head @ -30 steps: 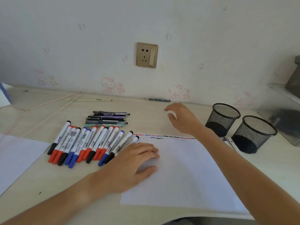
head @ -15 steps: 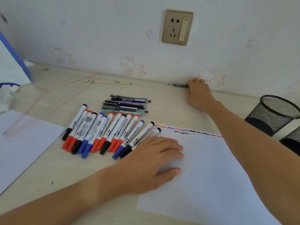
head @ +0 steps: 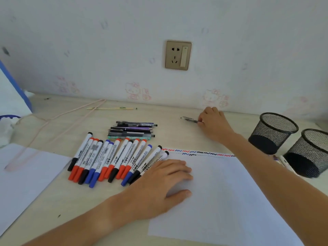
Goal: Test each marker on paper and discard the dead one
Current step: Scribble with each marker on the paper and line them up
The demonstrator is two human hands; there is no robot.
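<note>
1. Step in hand, as judged: the right hand [head: 212, 121] is taking up the thin dark pen [head: 189, 119] that lies near the wall at the far edge of the pale wooden table [head: 53, 206], so that it can be tested
2. To do it well: pinch the barrel firmly, lift it free of the table and carry it to the white sheet of paper [head: 230, 201] without dragging the tip
3. Add the new stroke beside the row of red, blue and black squiggles [head: 198, 153] along the far edge of the sheet, so each test mark stays readable
4. Right hand pose: the arm reaches forward across the sheet's far right corner; the fingers curl down round the near end of the pen, whose tip points left
5. Left hand [head: 159, 185] pose: it lies palm down with fingers straight on the near left part of the sheet, pressing it flat; it holds nothing
6. Keep that pressure on while writing, or the sheet is likely to slide
7. The row of white whiteboard markers with red, blue and black caps [head: 113, 160] lies just left of the sheet, touching the left hand's fingers; a stack of dark pens [head: 132, 130] lies behind them
8. Two black mesh pen cups [head: 291, 144] stand at the right, likely the sorting places
</note>
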